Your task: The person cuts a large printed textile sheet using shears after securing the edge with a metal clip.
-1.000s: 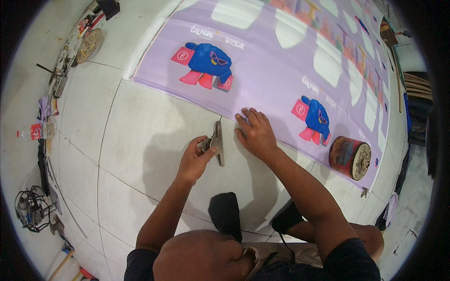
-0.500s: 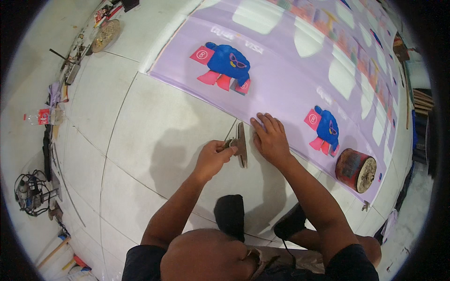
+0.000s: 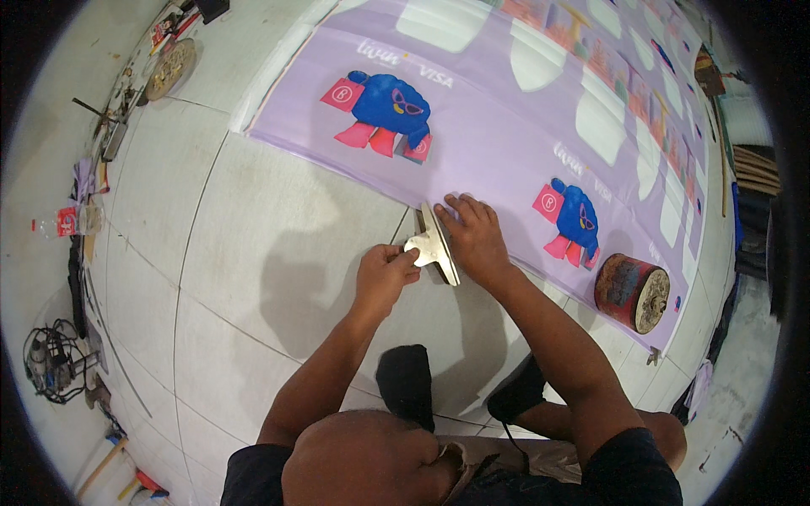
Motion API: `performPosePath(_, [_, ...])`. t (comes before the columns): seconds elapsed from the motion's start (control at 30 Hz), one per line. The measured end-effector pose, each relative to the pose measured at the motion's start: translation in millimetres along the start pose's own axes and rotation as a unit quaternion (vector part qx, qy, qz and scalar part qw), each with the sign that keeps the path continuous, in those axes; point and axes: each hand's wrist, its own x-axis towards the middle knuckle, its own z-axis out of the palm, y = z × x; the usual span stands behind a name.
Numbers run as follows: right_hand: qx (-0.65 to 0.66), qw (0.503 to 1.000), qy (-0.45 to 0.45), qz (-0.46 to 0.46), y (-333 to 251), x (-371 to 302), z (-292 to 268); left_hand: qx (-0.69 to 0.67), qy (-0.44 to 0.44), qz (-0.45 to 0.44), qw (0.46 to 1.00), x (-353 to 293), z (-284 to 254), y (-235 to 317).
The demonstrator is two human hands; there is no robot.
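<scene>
A wide metal bulldog clip [image 3: 434, 243] is pinched between the thumb and fingers of my left hand [image 3: 386, 277]. Its shiny flat face is turned up, and its long jaw lies close to the edge of a lilac printed banner [image 3: 481, 160] spread on the floor. Whether the jaw is parted cannot be made out. My right hand [image 3: 474, 234] rests with fingers stretched out on the banner's near edge, just right of the clip. A rusty red cylinder [image 3: 623, 291] lies on its side on the banner's near right corner.
A small clip [image 3: 653, 357] sits at the banner's right corner. Along the left wall are a plastic bottle [image 3: 67, 222], a corded power tool [image 3: 52, 361] and a round dish [image 3: 171, 69]. Pale tiles [image 3: 228, 253] make up the floor. My shoes [image 3: 405, 386] are close below my hands.
My left hand has turned the clip from edge-on to face-up and brought it nearer the banner's edge. My right hand stays at that edge. The whole view has shifted slightly.
</scene>
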Motion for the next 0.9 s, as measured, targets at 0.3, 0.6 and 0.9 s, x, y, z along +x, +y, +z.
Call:
performPosePath(0.3, [0.016, 0.999, -0.039, 0.007, 3, 4, -6, -0.007, 0.087, 0.065, 0.994, 30, -8, 22])
performPosePath(0.6, [0.022, 0.999, -0.031, 0.022, 1, 1, -4, -0.127, 0.151, 0.119, 0.973, 64, -52, 48])
performPosePath(0.9, [0.035, 0.999, -0.01, 0.015, 3, 1, -1, -0.218, 0.203, 0.148, 0.943, 96, -90, 70])
